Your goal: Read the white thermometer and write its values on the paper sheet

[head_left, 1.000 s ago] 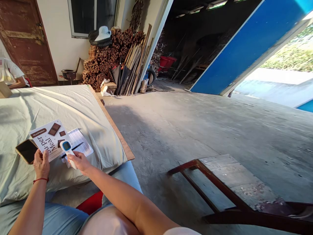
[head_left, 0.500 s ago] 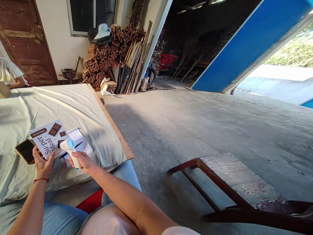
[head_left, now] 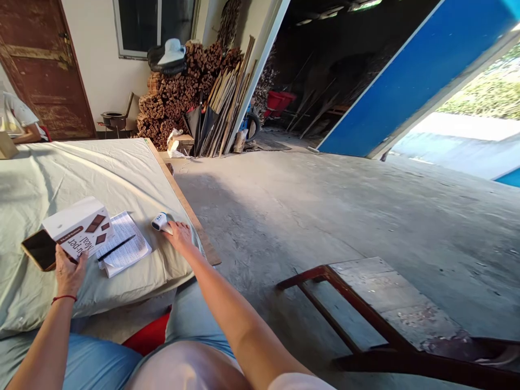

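My left hand point(head_left: 70, 271) grips the lower edge of a white "Su-per Meal" box point(head_left: 83, 227) printed with chocolate pieces, tilted above the cloth-covered table. A dark-screened phone point(head_left: 39, 250) lies partly under the box, to its left. Over on the table's right side, my right hand point(head_left: 179, 236) is closed around a white infrared thermometer point(head_left: 160, 221), whose handle is mostly hidden by the fingers. Between both hands rests a notebook point(head_left: 132, 249) with written pages, and a black pen point(head_left: 117, 248) lies across it.
The pale tablecloth point(head_left: 122, 173) ends at a wooden table edge point(head_left: 181, 197) on the right. A low wooden bench point(head_left: 382, 292) stands on the concrete floor at lower right. Stacked firewood point(head_left: 179, 86) lines the back wall. Another person's arm point(head_left: 28, 132) shows at far left.
My right hand has moved right with the thermometer, away from the box, and turned it onto its side. The box has tipped, so its white top face now shows.
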### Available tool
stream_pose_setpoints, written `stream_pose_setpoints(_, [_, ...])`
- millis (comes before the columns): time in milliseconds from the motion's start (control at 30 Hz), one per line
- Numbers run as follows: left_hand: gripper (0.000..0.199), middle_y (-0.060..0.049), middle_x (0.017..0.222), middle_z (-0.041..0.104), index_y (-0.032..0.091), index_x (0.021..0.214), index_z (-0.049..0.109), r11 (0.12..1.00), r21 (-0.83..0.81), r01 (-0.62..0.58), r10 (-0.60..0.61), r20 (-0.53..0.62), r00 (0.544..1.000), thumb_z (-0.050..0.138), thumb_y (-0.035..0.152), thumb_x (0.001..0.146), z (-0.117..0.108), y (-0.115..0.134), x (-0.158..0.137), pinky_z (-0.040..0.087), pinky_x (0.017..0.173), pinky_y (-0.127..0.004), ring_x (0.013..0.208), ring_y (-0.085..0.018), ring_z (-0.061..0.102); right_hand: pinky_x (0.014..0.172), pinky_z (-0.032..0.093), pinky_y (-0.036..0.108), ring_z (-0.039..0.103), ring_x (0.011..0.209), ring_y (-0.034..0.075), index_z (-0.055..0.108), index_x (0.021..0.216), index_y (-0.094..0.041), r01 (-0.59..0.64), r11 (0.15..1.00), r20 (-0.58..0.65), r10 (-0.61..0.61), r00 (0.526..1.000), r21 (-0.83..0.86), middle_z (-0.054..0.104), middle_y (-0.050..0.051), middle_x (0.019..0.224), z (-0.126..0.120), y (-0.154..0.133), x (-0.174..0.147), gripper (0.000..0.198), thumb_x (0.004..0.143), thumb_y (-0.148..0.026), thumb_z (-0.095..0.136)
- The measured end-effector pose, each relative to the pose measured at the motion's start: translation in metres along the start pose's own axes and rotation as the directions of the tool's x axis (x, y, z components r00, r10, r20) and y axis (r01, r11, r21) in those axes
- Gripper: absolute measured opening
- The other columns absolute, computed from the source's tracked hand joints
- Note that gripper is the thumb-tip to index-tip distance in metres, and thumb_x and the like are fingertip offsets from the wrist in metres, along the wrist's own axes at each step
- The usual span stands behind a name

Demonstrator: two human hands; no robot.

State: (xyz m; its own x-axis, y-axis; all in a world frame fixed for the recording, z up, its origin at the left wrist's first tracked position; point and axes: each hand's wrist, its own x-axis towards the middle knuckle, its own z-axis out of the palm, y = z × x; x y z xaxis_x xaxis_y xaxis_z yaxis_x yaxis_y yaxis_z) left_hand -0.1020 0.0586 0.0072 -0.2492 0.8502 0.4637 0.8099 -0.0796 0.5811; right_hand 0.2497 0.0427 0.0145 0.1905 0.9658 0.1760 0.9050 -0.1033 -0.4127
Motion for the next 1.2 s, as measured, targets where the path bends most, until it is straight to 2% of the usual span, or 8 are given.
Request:
stream_pose_setpoints(167, [0.064, -0.012, 0.117, 0.054, 0.016, 0.131, 0.037, 1.0, -0.021, 0.022, -0.021, 0.024, 0.999, 0.061, 0.043, 0.079, 0.0, 0.002, 0.001, 0.05, 0.094, -0.054, 0.108, -0.03, 0.056, 0.099, 0.034, 0.04, 0.048, 0.119, 0.028, 0.068, 0.111, -0.021, 0.155, 0.988, -0.08, -0.154, 0.985, -0.001, 0.059, 0.011, 0.127, 0.016, -0.042, -0.004, 0.023, 0.093, -0.032, 0.061])
stream_pose_setpoints(267, [0.063, -0.012, 0.114, 0.055, 0.013, 0.125, 0.041, 0.999, 0.03, -0.04, 0.041, -0.031, 0.999, 0.062, 0.044, 0.075, 0.001, -0.001, 0.001, 0.046, 0.1, -0.057, 0.114, -0.032, 0.052, 0.097, 0.035, 0.038, 0.047, 0.118, 0.025, 0.067, 0.116, -0.025, 0.447, 0.894, 0.003, -0.448, 0.894, 0.04, 0.062, 0.007, 0.123, 0.033, -0.082, -0.004, 0.024, 0.098, -0.024, 0.051])
stream_pose_setpoints(400, [0.067, -0.017, 0.115, 0.054, 0.01, 0.128, 0.04, 0.994, 0.03, -0.106, 0.11, -0.194, 0.975, 0.063, 0.042, 0.074, -0.007, -0.004, -0.019, 0.052, 0.089, -0.055, 0.113, -0.034, 0.051, 0.091, 0.038, 0.037, 0.051, 0.107, 0.024, 0.069, 0.108, -0.021, 0.536, 0.844, 0.11, -0.532, 0.839, -0.004, 0.065, 0.009, 0.112, 0.043, -0.105, -0.005, 0.026, 0.099, -0.019, 0.045])
stream_pose_setpoints(533, [0.052, -0.019, 0.12, 0.054, 0.013, 0.126, 0.044, 0.94, 0.097, -0.327, 0.34, -0.203, 0.918, 0.059, 0.033, 0.081, -0.006, 0.023, -0.069, 0.049, 0.096, -0.052, 0.123, -0.034, 0.047, 0.087, 0.04, 0.036, 0.055, 0.101, 0.024, 0.069, 0.106, -0.019, 0.552, 0.833, 0.201, -0.535, 0.82, -0.036, 0.064, 0.011, 0.107, 0.038, -0.09, -0.01, 0.025, 0.096, -0.015, 0.046])
stream_pose_setpoints(667, [0.039, -0.014, 0.115, 0.062, 0.018, 0.125, 0.052, 0.71, 0.086, -0.699, 0.692, 0.1, 0.715, 0.052, 0.022, 0.087, 0.022, 0.081, -0.114, 0.046, 0.098, -0.043, 0.113, -0.026, 0.057, 0.087, 0.043, 0.037, 0.06, 0.097, 0.024, 0.067, 0.108, -0.017, 0.506, 0.863, 0.197, -0.496, 0.846, 0.002, 0.064, 0.012, 0.109, 0.032, -0.06, -0.015, 0.025, 0.095, -0.013, 0.046])
stream_pose_setpoints(800, [0.044, -0.019, 0.122, 0.062, 0.01, 0.128, 0.057, 0.754, 0.207, -0.623, 0.576, 0.248, 0.779, 0.051, 0.03, 0.089, 0.052, 0.123, -0.129, 0.045, 0.096, -0.046, 0.114, -0.032, 0.055, 0.086, 0.048, 0.036, 0.063, 0.093, 0.022, 0.063, 0.099, -0.021, 0.342, 0.902, 0.027, -0.361, 0.932, 0.265, 0.066, 0.008, 0.105, 0.029, -0.033, -0.015, 0.013, 0.091, -0.02, 0.054])
stream_pose_setpoints(967, [0.044, -0.016, 0.128, 0.062, 0.013, 0.129, 0.059, 0.769, 0.217, -0.601, 0.509, 0.358, 0.782, 0.045, 0.034, 0.093, 0.055, 0.129, -0.131, 0.042, 0.097, -0.047, 0.117, -0.031, 0.052, 0.066, 0.052, 0.029, 0.061, 0.062, 0.017, 0.055, 0.095, -0.022, 0.136, 0.67, -0.091, -0.102, 0.991, 0.73, 0.061, -0.001, 0.067, 0.036, -0.018, -0.019, 0.014, 0.091, -0.033, 0.049])
stream_pose_setpoints(1200, [0.043, -0.009, 0.141, 0.058, 0.019, 0.134, 0.057, 0.756, 0.129, -0.641, 0.557, 0.388, 0.735, 0.04, 0.029, 0.096, 0.052, 0.123, -0.13, 0.037, 0.103, -0.046, 0.127, -0.029, 0.05, 0.069, 0.052, 0.028, 0.063, 0.069, 0.017, 0.061, 0.08, -0.022, 0.127, 0.598, -0.094, -0.087, 0.992, 0.791, 0.066, 0.0, 0.073, 0.055, -0.025, -0.027, 0.008, 0.078, -0.026, 0.054])
